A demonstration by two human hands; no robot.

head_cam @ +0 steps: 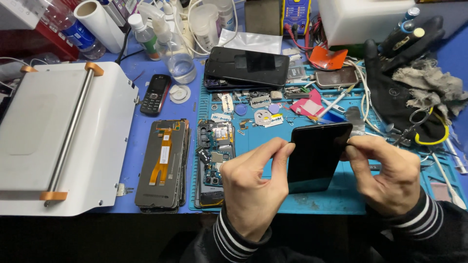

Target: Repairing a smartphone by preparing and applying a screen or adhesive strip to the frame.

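Blue covers the tabletop [146, 131] in the single head view, with a teal work mat [341, 195] laid across the centre and right. Low in the middle of the frame, a flat glossy black phone screen panel [317, 156] is held tilted above the mat. The left hand [253, 187] pinches its left edge between thumb and fingers; the right hand [385, 175] pinches the right edge, so both grips are pressed onto the panel, seemingly to keep fingertips off its face. Left of the hands lie an opened phone with bare blue circuitry [214, 163] and a grey display back with an orange ribbon cable [163, 163]. A white flat-bed machine with a steel roller [63, 139] fills the left side. A black glove [395, 95] rests at upper right.
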